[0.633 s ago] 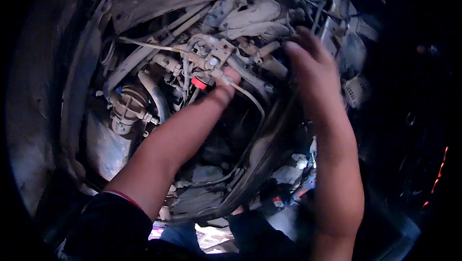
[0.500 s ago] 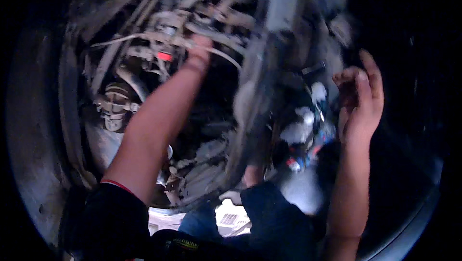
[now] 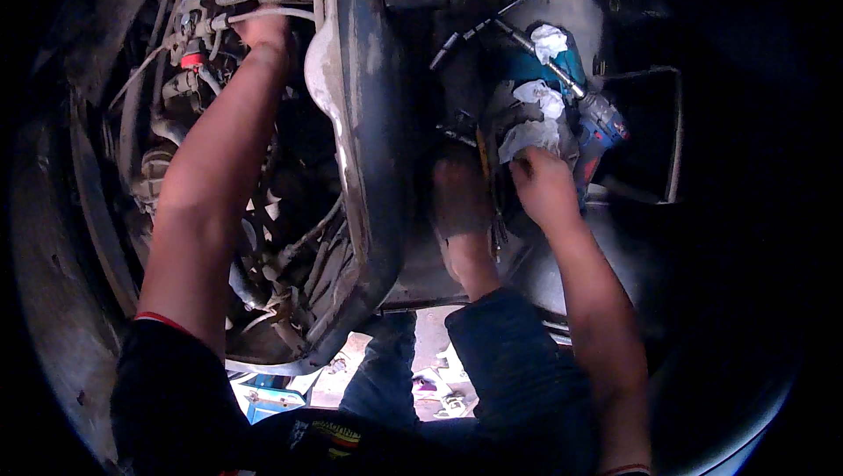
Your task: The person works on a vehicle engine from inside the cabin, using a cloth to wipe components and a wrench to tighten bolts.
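Observation:
My left arm reaches into the dirty engine compartment at the left. There my left hand (image 3: 263, 30) is among hoses and brackets, beside a pale thin hose (image 3: 272, 12); its fingers are hidden behind the parts. My right hand (image 3: 546, 184) is lowered over a group of tools right of the body edge. Its fingers are curled together at the lower edge of a crumpled white wipe (image 3: 529, 136). Above it lie two more white wipes (image 3: 537, 95) and a long chrome extension bar (image 3: 549, 61). A second chrome bar with a handle (image 3: 487, 26) lies further up.
A metal body rail (image 3: 351, 125) runs between the engine compartment and the tools. Beside the tools lie a teal item (image 3: 569, 63) and a blue-and-red power tool (image 3: 604, 125). My foot (image 3: 461, 191) rests between rail and tools. A red-banded connector (image 3: 192, 60) sits near my left forearm.
My right hand has come down from a raised, spread pose to the white wipe. The view has shifted right, bringing the tools nearer the middle. My left hand stays among the engine parts.

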Demonstrator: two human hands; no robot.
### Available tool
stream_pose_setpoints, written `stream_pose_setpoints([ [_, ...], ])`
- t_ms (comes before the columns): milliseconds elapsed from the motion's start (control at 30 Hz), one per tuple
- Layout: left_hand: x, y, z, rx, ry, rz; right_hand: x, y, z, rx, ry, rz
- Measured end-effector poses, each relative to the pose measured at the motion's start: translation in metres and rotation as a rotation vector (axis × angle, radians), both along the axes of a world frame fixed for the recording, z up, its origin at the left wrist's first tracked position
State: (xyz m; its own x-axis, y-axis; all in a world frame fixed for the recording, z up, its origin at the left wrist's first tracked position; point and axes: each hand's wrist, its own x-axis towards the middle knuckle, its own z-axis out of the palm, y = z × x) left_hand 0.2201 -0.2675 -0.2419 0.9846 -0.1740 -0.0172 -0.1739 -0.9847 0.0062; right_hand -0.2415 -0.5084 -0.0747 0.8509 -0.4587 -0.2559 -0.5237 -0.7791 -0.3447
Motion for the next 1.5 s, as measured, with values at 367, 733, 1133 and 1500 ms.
stream_pose_setpoints([
  [367,0.017,0.007,-0.047,0.053,0.109,-0.027,0.031,0.024,-0.039,0.002,0.223,-0.021],
  [733,-0.039,-0.027,0.010,-0.553,0.157,0.289,0.034,0.021,0.027,-0.084,0.063,-0.140],
  [1133,-0.047,-0.042,-0.002,-0.057,0.496,-0.002,0.220,0.012,0.279,-0.118,-1.124,0.174],
  [1500,-0.065,-0.056,-0.063,-0.796,0.270,0.356,0.357,0.088,0.164,0.575,-1.109,0.309],
])
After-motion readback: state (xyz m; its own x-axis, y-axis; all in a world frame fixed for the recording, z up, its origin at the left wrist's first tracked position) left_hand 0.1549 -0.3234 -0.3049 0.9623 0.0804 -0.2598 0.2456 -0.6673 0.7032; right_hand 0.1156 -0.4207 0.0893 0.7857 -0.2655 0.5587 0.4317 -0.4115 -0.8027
